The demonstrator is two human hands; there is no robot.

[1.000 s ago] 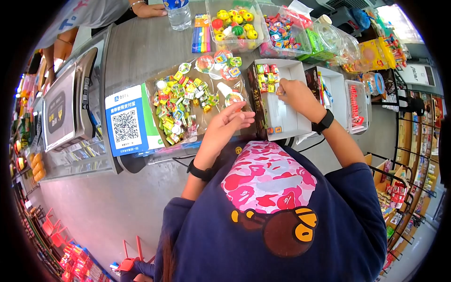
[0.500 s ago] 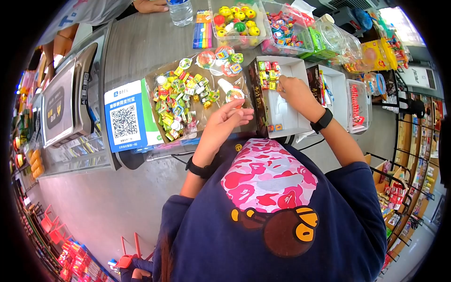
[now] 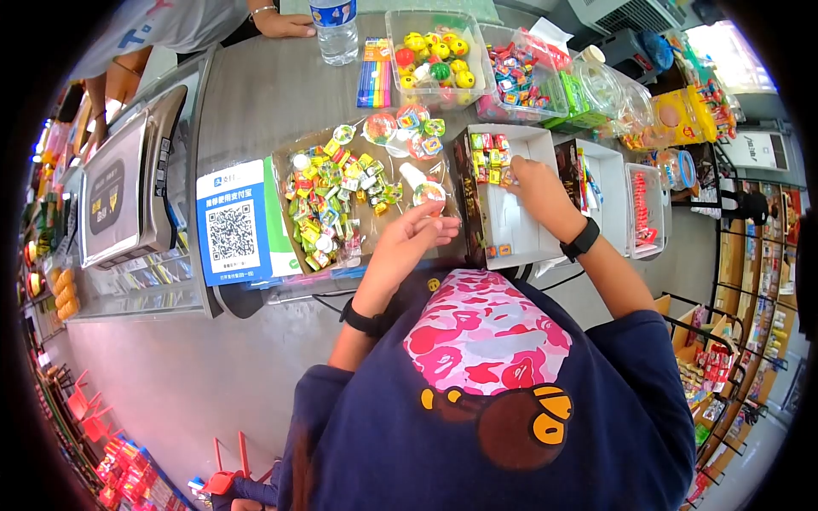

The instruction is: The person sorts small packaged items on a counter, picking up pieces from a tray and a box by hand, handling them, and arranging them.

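Observation:
My right hand point(image 3: 545, 198) reaches into a shallow open cardboard box point(image 3: 530, 228), its fingers pinched on a small wrapped candy at the edge of a block of candies point(image 3: 489, 158). Those candies stand in tidy rows in the box's far left corner; a few orange-and-blue ones point(image 3: 500, 250) lie at its near end. Palm partly up, my left hand point(image 3: 411, 249) hovers left of the box with loosely bent fingers apart and nothing visible in them. Beyond it, a white-handled round candy pack point(image 3: 419, 181) and a heap of wrapped candies point(image 3: 328, 204) lie on a brown sheet point(image 3: 375, 236).
A blue QR code sign point(image 3: 232, 230) stands left of the heap. Along the back are a water bottle point(image 3: 336, 34), a pack of coloured pens point(image 3: 374, 72), a tub of yellow balls point(image 3: 439, 64) and a candy tub point(image 3: 521, 77). Another person's hand point(image 3: 281, 23) rests behind.
The view has shifted slightly, so the counter sits lower in the picture. My right hand has moved a little towards the near side of the candy block; my left hand keeps nearly the same pose.

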